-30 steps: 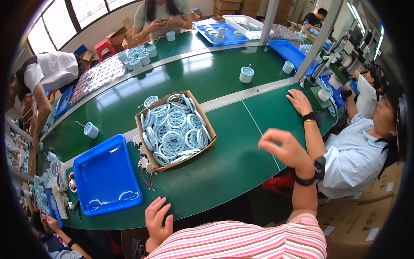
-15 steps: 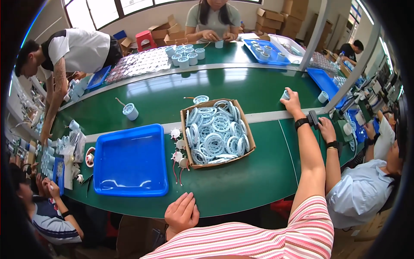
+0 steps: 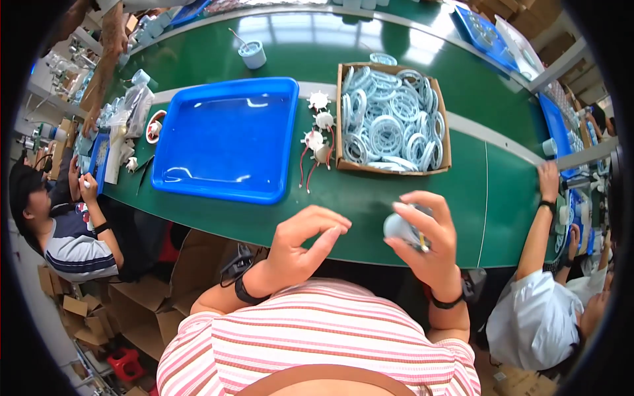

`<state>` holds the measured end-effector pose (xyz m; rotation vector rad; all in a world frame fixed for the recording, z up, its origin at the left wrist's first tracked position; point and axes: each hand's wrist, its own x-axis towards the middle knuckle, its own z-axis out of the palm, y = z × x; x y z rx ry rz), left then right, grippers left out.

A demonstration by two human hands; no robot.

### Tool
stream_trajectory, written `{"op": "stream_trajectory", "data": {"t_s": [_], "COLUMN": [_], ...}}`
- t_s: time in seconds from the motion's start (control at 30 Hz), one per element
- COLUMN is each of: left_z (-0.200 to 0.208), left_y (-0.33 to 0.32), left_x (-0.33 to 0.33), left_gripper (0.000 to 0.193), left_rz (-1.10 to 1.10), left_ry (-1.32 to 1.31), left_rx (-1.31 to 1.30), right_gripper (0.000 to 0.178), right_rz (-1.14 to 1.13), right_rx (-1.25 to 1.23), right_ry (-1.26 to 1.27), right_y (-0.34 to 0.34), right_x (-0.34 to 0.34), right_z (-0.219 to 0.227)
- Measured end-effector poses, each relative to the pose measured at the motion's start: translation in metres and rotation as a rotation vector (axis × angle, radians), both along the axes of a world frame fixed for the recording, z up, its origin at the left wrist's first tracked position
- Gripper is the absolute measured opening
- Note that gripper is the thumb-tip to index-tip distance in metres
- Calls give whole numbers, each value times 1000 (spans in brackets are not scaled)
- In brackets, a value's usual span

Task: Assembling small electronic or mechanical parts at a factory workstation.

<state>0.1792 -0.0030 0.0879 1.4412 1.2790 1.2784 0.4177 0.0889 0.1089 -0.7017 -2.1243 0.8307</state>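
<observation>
My right hand (image 3: 429,241) is closed round a light blue cylindrical housing (image 3: 397,228), held tilted above the near edge of the green table. Something dark and a small yellowish bit show at its lower end, partly covered by my fingers. My left hand (image 3: 300,245) is at the same edge, half curled, its thumb close to the fingertips and nothing visible in it. Beyond my hands stands a cardboard box (image 3: 341,125) full of light blue plastic rings (image 3: 386,134). Left of the box lie several white toothed parts (image 3: 314,140) with red wires.
A blue tray (image 3: 228,145) lies to the left. Past the grey rail are another housing with a wire (image 3: 252,55) and a loose ring (image 3: 383,59). Co-workers sit left and right; one person's hand (image 3: 547,181) rests by the right-hand rail. More blue trays (image 3: 485,36) line the far side.
My right hand has come back from the far right across the rail to the near edge, bringing the housing. My left hand has lifted, and the view has tipped down.
</observation>
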Motion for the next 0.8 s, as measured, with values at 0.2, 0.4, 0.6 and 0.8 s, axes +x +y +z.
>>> {"op": "stream_trajectory", "data": {"t_s": [0.2,0.4,0.6,0.8], "left_z": [-7,-36,-4,-13], "left_y": [31,16,12,27], "left_x": [-11,-59,-32,10], "left_gripper": [27,38,45,39], "left_rz": [255,352,323,4], "left_ry": [805,986,999,241], "left_rx": [242,50,75,-12], "right_gripper": [74,84,82,79], "right_rz": [-111,-1,63,24], "right_rx": [-95,-149,-187,-100], "right_ry": [-169,-80,-92,-81], "right_y": [-11,-1,2,-2], "right_x": [-50,-32,-32,-45], "right_z": [-47,-49,-57,-47]}}
